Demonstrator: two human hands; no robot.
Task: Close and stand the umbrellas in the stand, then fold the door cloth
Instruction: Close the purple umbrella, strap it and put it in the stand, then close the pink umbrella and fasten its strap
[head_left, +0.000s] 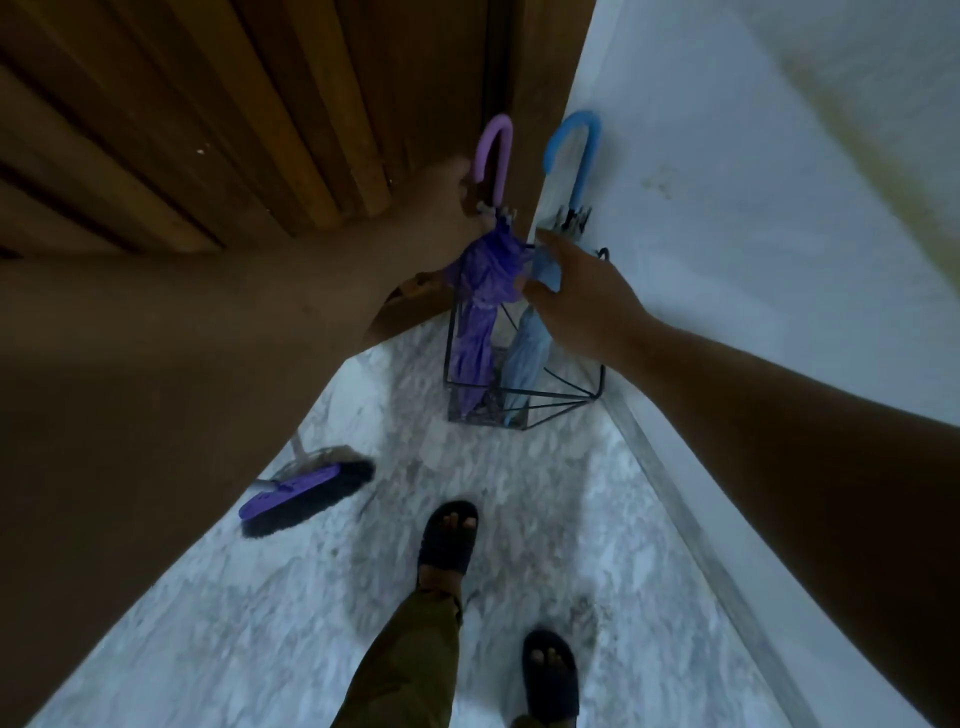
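At the corner where the wooden door meets the white wall, the left hand is wrapped around the neck of the purple umbrella, fingers curled just below its lilac crook handle, which rises above the knuckles. The right hand reaches in from the other side with fingers spread and loosely extended, resting against the folds of the blue umbrella; whether it truly grips the fabric or only steadies it cannot be told from this view. Both umbrellas are furled and already stand upright, side by side, inside the black wire stand, their tips down at its base and their handles up against the door edge and wall. Judging from this, the first step is at its very end: the person seems to be settling the last umbrella and squaring the pair. The next move would call for letting go with both hands without tipping the light frame, then turning to find the door cloth, which is not in sight here. Out from the stand, the speckled floor spreads toward the person's sandalled feet, and a purple-backed brush lies on it to the left, well apart from the stand.
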